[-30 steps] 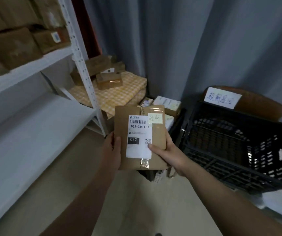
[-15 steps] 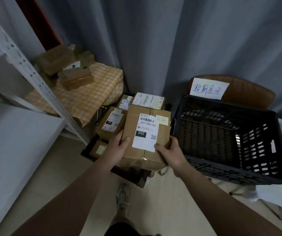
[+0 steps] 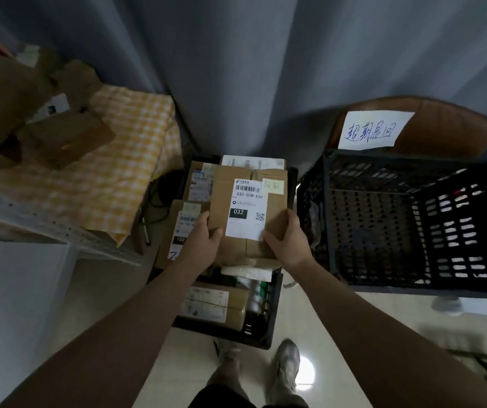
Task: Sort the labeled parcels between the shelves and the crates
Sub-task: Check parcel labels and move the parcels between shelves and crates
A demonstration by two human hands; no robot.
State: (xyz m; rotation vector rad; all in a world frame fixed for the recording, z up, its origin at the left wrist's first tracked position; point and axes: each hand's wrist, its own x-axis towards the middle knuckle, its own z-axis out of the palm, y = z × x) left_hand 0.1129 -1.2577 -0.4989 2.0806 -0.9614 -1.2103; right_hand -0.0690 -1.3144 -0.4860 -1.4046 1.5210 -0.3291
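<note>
A brown cardboard parcel (image 3: 274, 210) with a white label reading 032-038-E01 and a small yellow note lies flat over a low black crate (image 3: 271, 316) packed with several labeled parcels. My left hand (image 3: 204, 240) grips its near left edge, thumb on top. My right hand (image 3: 287, 241) grips its near right edge. To the right stands a large black crate (image 3: 413, 163) whose floor looks bare, with a handwritten paper sign (image 3: 374, 129) behind it. Whether the parcel rests on the pile or hangs just above it is unclear.
A white metal shelf (image 3: 24, 275) fills the left side, its perforated post (image 3: 59, 231) slanting across. Behind it, brown boxes (image 3: 62, 136) sit on a yellow checked cloth (image 3: 124, 178). Grey curtains close off the back. My shoes (image 3: 286, 363) stand on the tiled floor below.
My view has tilted down and right, away from the shelf. Both hands have lowered the parcel from chest height down over the low crate of parcels.
</note>
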